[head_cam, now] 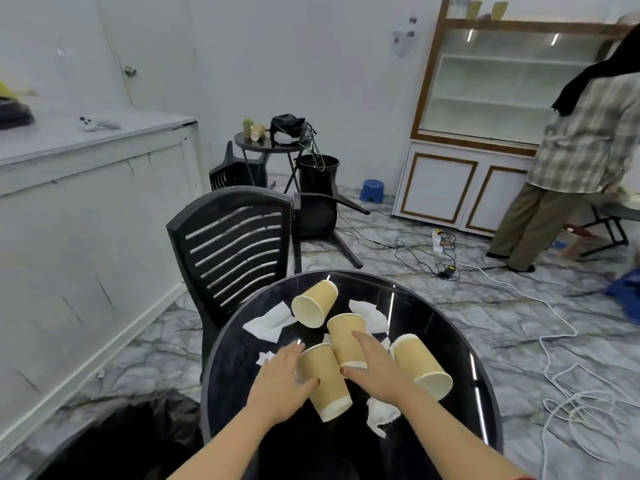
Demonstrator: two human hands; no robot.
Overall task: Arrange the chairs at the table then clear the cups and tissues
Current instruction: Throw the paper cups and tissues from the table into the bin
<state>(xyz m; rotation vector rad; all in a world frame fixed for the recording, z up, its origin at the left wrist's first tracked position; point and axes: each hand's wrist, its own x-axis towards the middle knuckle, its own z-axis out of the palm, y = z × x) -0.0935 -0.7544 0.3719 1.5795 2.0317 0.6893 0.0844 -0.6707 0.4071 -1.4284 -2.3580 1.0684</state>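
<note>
The left hand [280, 386] is laid on the side of a yellow paper cup [325, 382], with its fingers [289, 355] stretched over the top of the cup and its thumb on the near side, so the cup is held loosely. The right hand [375, 368] is laid on a second cup [346, 336] just beside the first, with its fingers curved over the side and its thumb near the white rim; this cup is held too. Both cups are lying on their sides on the round black tabletop [242, 368], and they are touching each other. A third cup [420, 365] is seen lying on its side just to the right of the right hand. A fourth cup [315, 303] is lying farther back, with its open mouth turned toward the camera. White tissues are spread around the cups: a flat one [270, 322] to the left, a small scrap [265, 357] near the left fingers, one [370, 315] behind the second cup, and a crumpled one [381, 415] under the right wrist. A black chair [235, 251] with a slatted back is set upright at the far left edge of the tabletop. Another black chair [318, 213] is seen tipped over on the marble floor behind it. Wires are spread over the floor [485, 323] to the right. A person in a checked shirt [581, 147] is standing by a cabinet [485, 116] at the far right.
</note>
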